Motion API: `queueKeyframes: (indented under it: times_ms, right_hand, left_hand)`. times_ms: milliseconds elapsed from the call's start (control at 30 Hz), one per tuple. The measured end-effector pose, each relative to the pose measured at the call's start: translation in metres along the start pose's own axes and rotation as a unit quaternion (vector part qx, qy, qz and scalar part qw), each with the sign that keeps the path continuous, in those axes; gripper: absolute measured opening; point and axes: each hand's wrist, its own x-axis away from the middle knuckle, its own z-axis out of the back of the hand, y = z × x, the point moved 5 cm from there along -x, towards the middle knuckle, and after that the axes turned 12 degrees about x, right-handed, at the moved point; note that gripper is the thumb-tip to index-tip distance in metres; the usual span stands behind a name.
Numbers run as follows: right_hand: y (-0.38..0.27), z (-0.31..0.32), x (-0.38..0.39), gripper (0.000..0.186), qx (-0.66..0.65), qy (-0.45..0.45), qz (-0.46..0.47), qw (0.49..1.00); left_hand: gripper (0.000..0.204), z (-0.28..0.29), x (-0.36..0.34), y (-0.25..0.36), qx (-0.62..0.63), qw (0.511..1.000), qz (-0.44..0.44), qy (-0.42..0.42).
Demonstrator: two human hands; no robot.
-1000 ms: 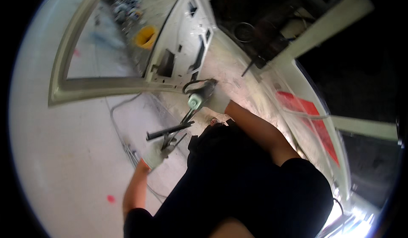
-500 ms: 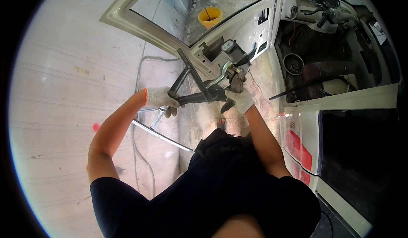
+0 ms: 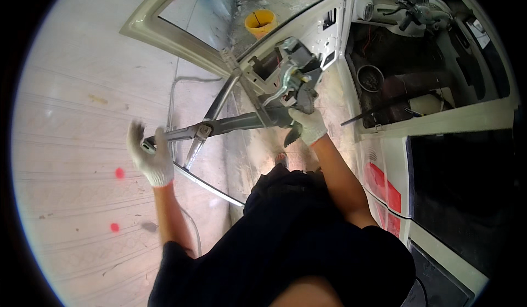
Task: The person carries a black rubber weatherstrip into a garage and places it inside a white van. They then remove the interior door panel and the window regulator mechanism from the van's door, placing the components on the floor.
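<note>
A window regulator (image 3: 236,123) with crossed metal arms hangs in front of me, a motor (image 3: 296,52) and toothed gear plate at its right end. My right hand (image 3: 310,126), in a white knit glove, is closed around the regulator beside the gear plate. My left hand (image 3: 149,159), gloved too, is at the left end of the long arm. Its thumb and fingers stand apart on either side of that end; the fingertips are smeared by motion. A bright metal rail (image 3: 208,188) slants below the crossed arms.
An open cream vehicle door (image 3: 181,38) stands ahead, its inner panel cut with openings. The cab to the right has a handlebar (image 3: 409,16) and a round bowl (image 3: 370,79) of small parts. A yellow bucket (image 3: 260,23) sits beyond the door. A grey cable (image 3: 172,98) runs along the pale surface at left.
My left hand has let go near the middle of the arms and moved left to the long arm's end. The regulator's arms have shifted, while my right hand keeps its hold.
</note>
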Motion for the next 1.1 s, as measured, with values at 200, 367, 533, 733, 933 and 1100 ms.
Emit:
queueKeyframes:
  times_ms: [200,367,533,733,933,1100]
  right_hand:
    - [-0.031,-0.018,0.013,0.031,-0.031,0.02,0.029,0.999]
    - [-0.041,-0.022,0.016,0.041,0.004,0.0,0.088,0.996]
    - [-0.03,-0.014,0.006,0.039,0.02,-0.011,0.069,0.997]
    - [-0.023,-0.025,0.007,0.045,0.009,-0.016,0.105,0.994]
    - [-0.015,-0.032,0.008,0.048,-0.042,0.001,0.114,0.993]
    - [-0.008,-0.023,-0.001,0.046,-0.055,0.038,0.091,0.994]
  left_hand:
    - [0.06,0.02,0.101,-0.05,0.2,0.937,0.275,0.075]
    - [0.05,0.009,0.123,-0.05,0.444,0.793,0.411,-0.071]
    - [0.05,0.014,0.122,-0.053,0.41,0.827,0.379,-0.067]
    - [0.075,0.019,0.099,-0.055,0.418,0.851,0.313,-0.055]
    - [0.099,0.016,0.075,-0.072,0.585,0.723,0.344,-0.129]
    - [0.098,0.017,0.091,-0.093,0.581,0.699,0.375,-0.182]
